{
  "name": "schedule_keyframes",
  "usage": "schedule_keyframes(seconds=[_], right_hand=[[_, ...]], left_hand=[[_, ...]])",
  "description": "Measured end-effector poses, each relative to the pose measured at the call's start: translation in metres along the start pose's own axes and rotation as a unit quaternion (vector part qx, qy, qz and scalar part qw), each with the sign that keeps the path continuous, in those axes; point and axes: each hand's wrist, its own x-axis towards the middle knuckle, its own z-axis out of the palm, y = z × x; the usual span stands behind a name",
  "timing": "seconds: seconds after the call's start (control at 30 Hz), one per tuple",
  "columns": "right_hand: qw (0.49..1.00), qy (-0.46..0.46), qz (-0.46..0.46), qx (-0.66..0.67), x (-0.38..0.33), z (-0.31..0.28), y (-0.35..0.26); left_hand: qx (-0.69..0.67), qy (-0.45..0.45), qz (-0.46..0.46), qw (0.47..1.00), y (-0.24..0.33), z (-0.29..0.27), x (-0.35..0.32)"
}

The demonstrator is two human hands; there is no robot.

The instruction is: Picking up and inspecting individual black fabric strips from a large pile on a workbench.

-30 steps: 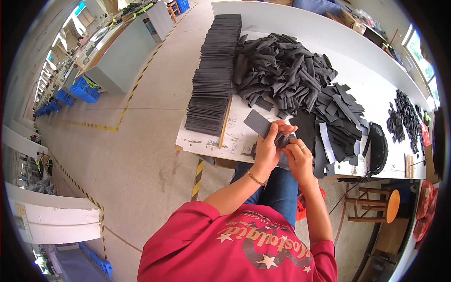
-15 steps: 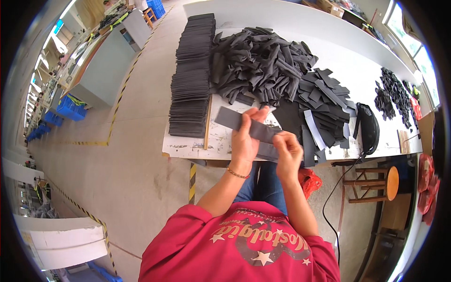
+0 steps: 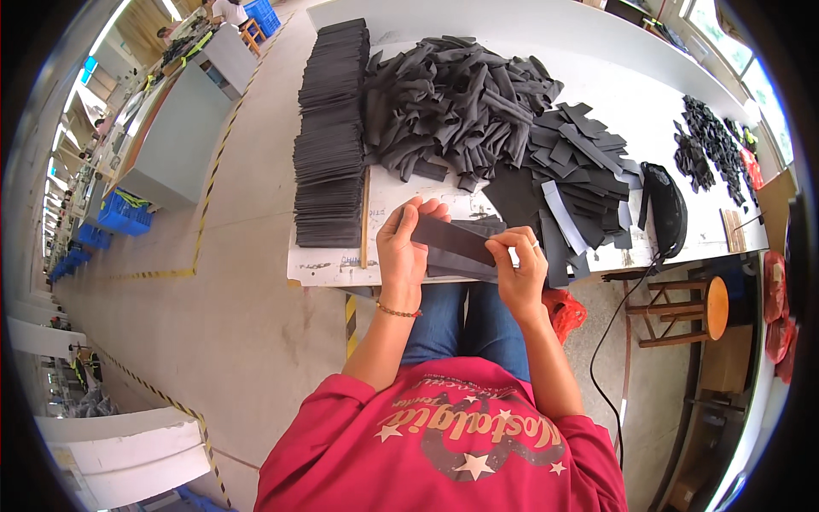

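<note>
Strips of dark foam (image 3: 456,243) sit mid-frame, pinched between our left hand (image 3: 405,247) and right hand (image 3: 520,269); neat stack (image 3: 328,145) upper left looks done, tangled heap (image 3: 456,102) remains.

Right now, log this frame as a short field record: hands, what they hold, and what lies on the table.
left hand: grips the left end of the dark strip
right hand: pinches the strip's right end
table: white
neat stack: flat dark sheets, table's left edge
loose pile: tangled dark strips, middle
wooden stool: right of the person
</note>
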Motion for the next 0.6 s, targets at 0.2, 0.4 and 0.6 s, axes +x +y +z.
schedule_keyframes(seconds=[0.2,0.4,0.6], right_hand=[[0.982,-0.012,0.185,0.042,-0.015,0.001,0.025],[0.977,-0.02,0.205,-0.045,-0.033,0.006,0.064],[0.973,-0.042,0.089,-0.211,-0.058,0.019,0.105]], left_hand=[[-0.021,0.006,-0.054,0.998,-0.011,-0.01,-0.003],[0.486,-0.024,0.186,0.854,-0.046,-0.037,-0.003],[0.668,0.001,0.335,0.665,-0.055,-0.047,0.011]])
